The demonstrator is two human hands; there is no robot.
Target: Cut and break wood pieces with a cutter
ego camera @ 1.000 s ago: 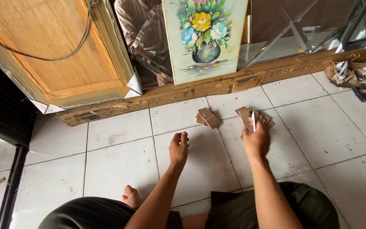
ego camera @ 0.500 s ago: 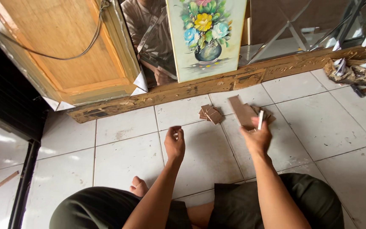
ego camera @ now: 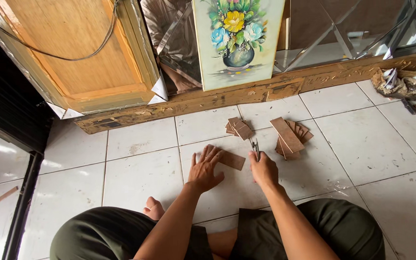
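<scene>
My left hand (ego camera: 205, 168) lies flat with fingers spread on a small brown rectangular piece (ego camera: 231, 160) on the white tiled floor (ego camera: 136, 171). My right hand (ego camera: 263, 168) is closed around a thin metal tool (ego camera: 255, 148) whose tip points away from me, right beside the piece's right end. A small stack of the same brown pieces (ego camera: 238, 128) lies just beyond the hands. A bigger fanned pile of brown pieces (ego camera: 292, 137) sits to the right of it.
A long carved wooden frame (ego camera: 285, 88) lies across the floor ahead. A flower painting (ego camera: 237, 41) and a wooden panel (ego camera: 73, 53) with a cable lean behind it, with mirror glass (ego camera: 343, 29). Debris (ego camera: 403, 85) sits at far right. My bare foot (ego camera: 153, 210) rests at lower left.
Both hands came down toward the floor. My left hand now presses one brown piece flat on the tile, and my right hand brought the tool down beside it.
</scene>
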